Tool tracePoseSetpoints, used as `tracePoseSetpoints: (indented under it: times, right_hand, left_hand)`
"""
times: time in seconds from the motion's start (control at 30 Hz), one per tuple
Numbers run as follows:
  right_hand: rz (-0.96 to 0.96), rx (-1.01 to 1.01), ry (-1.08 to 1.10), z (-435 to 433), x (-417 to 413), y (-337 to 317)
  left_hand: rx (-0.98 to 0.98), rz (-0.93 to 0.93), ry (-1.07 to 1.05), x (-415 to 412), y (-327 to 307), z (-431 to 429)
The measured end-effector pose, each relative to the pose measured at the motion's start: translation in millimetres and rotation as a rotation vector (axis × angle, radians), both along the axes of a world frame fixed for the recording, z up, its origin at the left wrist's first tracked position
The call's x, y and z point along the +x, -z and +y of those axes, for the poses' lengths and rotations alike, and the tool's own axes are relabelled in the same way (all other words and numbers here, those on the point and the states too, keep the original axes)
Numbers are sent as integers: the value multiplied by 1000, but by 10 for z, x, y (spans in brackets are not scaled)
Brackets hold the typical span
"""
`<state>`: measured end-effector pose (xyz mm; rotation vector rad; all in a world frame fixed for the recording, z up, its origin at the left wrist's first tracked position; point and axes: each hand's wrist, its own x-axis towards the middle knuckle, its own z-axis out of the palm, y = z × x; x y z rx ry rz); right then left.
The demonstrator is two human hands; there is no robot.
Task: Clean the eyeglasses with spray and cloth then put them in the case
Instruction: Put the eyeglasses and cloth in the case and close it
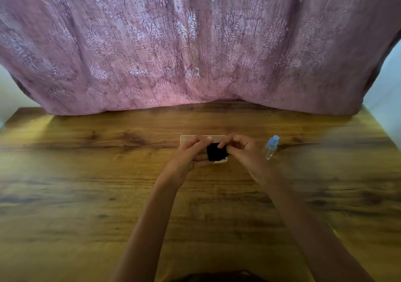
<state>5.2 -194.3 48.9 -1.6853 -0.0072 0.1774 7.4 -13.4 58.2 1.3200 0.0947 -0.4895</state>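
Observation:
Both of my hands meet over a pale cream case (185, 138) lying flat on the wooden table. Between them is a small black cloth (216, 152). My left hand (189, 153) is curled against the cloth's left side with its fingers under it. My right hand (242, 149) pinches the cloth's top right corner. The frame is blurred and I cannot make out the eyeglasses; they may be hidden under the cloth and fingers. A clear spray bottle (271, 148) with a blue cap stands just right of my right hand, untouched.
The wooden table (86, 194) stretches wide to the left, right and front of the hands. A pink patterned curtain (195, 53) hangs along the table's far edge. White wall shows at both far corners.

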Motion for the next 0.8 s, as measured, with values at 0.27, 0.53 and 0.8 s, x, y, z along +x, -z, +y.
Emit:
tracePoseSetpoints:
  times: [0.27, 0.53, 0.8]
  right_hand:
    - [156, 186, 14, -17, 41, 70]
    - [197, 250, 46, 7, 58, 152]
    - [260, 261, 120, 60, 77, 191]
  left_hand:
    - [87, -86, -36, 7, 50, 11]
    - [266, -158, -67, 29, 67, -23]
    - [445, -215, -125, 119, 193, 54]
